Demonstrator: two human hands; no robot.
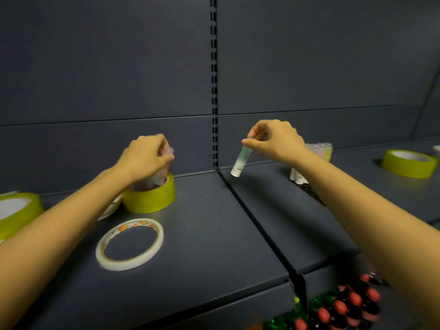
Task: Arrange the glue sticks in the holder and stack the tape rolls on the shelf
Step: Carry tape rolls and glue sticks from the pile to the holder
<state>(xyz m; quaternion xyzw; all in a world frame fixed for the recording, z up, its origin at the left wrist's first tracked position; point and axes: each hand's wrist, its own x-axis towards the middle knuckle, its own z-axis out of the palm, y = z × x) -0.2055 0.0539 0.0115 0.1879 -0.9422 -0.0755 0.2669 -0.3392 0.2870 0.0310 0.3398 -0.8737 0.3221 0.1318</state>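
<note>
1. Closest to me, on a lower level, sit red-capped bottles (352,306), which have no part in this job.
2. On the shelf (214,234) a thin white tape roll (129,244) lies flat by itself. The left green tape roll (16,210) lies alone at the edge.
3. Further in, the left hand (145,158) has its fingers curled round a pinkish packet (166,151). It is too blurred to name. Its lower end sits inside the core of the middle green tape roll (148,196).
4. The right hand (276,139) pinches the top of a glue stick (241,160) between thumb and fingertips. The stick hangs tilted above the shelf, touching nothing. It is a slim tube, pale green fading to white, with small print low down.
5. Behind that forearm stands a wrapped bundle of glue sticks (319,148). I cannot tell whether the dark mesh under the arm is the holder.
6. Farthest right, the far green tape roll (408,163) lies alone.
7. I'd judge the work barely begun: no rolls are stacked, and no stick shows in a holder.
</note>
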